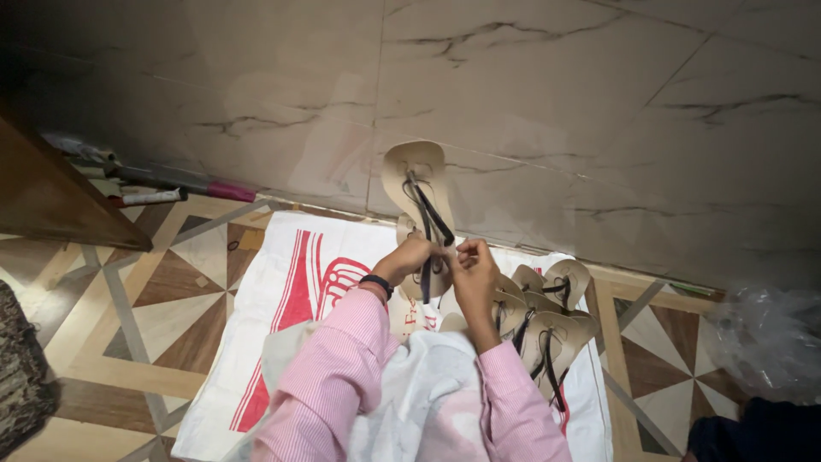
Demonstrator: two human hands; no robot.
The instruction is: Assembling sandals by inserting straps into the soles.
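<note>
A beige flip-flop sole (pixel 414 171) with black straps stands upright, its toe end leaning against the marble wall. My left hand (pixel 409 257) pinches the black strap near the sole's lower part. My right hand (pixel 473 269) is closed on the same strap area, right beside the left hand. To the right lies a pile of several more beige flip-flops with black straps (pixel 543 321). Everything rests on a white sack with red print (pixel 291 291) spread over the floor. I wear pink striped sleeves and a black band on my left wrist.
A dark wooden furniture edge (pixel 60 197) juts in at the left. Tools or tubes (pixel 162 184) lie along the wall base. A clear plastic bag (pixel 770 338) sits at the right on the patterned tile floor (pixel 154 299). A dark textured object (pixel 21 376) is at the far left edge.
</note>
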